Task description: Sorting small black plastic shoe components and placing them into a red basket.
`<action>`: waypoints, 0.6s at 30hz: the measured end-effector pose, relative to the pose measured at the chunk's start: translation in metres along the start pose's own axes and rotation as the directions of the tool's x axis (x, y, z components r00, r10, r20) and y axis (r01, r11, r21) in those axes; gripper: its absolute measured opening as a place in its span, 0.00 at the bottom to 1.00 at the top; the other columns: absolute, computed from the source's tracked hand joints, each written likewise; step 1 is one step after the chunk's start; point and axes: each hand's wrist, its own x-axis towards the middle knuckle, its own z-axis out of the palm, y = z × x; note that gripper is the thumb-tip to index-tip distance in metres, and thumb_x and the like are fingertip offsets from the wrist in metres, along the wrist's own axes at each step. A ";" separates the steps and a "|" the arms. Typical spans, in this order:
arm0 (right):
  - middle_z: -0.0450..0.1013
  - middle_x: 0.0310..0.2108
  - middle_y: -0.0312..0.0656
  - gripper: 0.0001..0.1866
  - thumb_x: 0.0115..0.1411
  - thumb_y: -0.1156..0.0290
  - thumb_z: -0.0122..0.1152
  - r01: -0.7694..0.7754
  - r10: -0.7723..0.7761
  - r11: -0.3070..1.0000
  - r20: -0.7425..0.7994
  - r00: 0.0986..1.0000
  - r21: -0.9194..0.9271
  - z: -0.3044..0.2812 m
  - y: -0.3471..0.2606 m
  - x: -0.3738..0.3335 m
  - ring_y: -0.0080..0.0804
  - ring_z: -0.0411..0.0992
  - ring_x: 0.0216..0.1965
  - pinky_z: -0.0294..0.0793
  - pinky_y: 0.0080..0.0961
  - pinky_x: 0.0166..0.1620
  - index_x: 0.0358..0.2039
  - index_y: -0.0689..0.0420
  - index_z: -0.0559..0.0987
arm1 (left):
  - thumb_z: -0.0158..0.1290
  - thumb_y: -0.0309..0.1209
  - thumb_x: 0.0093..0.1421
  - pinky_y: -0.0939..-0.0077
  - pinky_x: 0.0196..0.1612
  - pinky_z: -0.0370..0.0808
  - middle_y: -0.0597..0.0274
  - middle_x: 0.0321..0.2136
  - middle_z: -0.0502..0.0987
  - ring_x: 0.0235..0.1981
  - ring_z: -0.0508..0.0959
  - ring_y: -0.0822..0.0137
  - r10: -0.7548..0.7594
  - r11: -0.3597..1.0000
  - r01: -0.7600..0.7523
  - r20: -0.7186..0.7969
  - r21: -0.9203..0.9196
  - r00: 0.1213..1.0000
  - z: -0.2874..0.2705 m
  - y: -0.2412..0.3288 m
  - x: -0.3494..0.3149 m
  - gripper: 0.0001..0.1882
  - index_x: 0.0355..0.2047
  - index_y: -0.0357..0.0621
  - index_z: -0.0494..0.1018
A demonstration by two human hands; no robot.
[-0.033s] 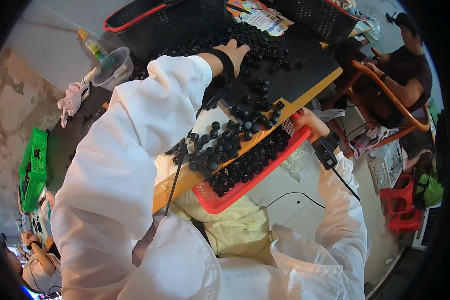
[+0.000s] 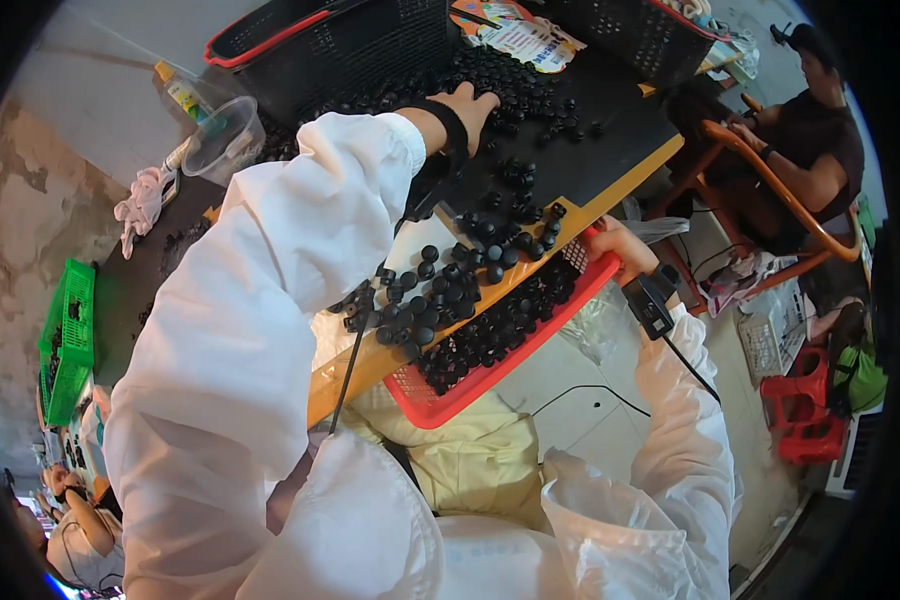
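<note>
My left hand (image 2: 468, 110) reaches across the table onto the far pile of small round black caps (image 2: 525, 90), fingers apart with their tips partly hidden. A black strap circles that wrist. Nearer to me, a looser cluster of caps (image 2: 435, 298) lies by the yellow table edge (image 2: 638, 172). My right hand (image 2: 622, 247) grips the right end of a red basket (image 2: 460, 405). The basket sits tilted, just under the table edge, and many black caps lie inside it. A small black device is strapped to my right wrist.
Behind the pile stand a black crate with a red rim (image 2: 350, 60) and another black crate (image 2: 625, 40). A clear plastic tub (image 2: 222, 138) and a yellow-capped bottle (image 2: 180, 92) are at left, above a green basket (image 2: 67, 340). A person (image 2: 810, 150) sits at right near red stools (image 2: 800, 410).
</note>
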 end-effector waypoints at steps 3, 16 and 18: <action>0.73 0.44 0.40 0.32 0.33 0.86 0.50 -0.070 0.070 0.998 -0.010 0.998 0.000 -0.012 0.007 0.008 0.31 0.70 0.47 0.67 0.21 0.51 0.47 0.64 0.73 | 0.54 0.17 0.42 0.60 0.47 0.75 0.44 0.57 0.59 0.52 0.71 0.41 0.068 0.994 -0.064 0.044 -0.090 0.997 0.002 0.006 0.006 0.45 0.62 0.57 0.56; 0.72 0.30 0.35 0.20 0.40 0.84 0.55 0.295 -0.260 0.871 0.140 0.955 -0.392 -0.025 0.012 0.010 0.21 0.72 0.30 0.69 0.16 0.27 0.38 0.62 0.75 | 0.44 0.10 0.41 0.67 0.53 0.66 0.52 0.48 0.62 0.52 0.67 0.47 0.618 0.782 -0.557 0.229 -0.280 0.752 0.006 0.043 -0.006 0.38 0.54 0.56 0.63; 0.71 0.28 0.35 0.19 0.40 0.84 0.55 0.634 -0.518 0.598 0.367 0.772 -0.490 -0.015 0.009 0.008 0.21 0.72 0.30 0.69 0.16 0.26 0.37 0.61 0.75 | 0.44 0.10 0.41 0.67 0.52 0.66 0.52 0.48 0.62 0.52 0.66 0.47 0.631 0.772 -0.569 0.231 -0.283 0.741 0.005 0.049 -0.016 0.38 0.54 0.56 0.63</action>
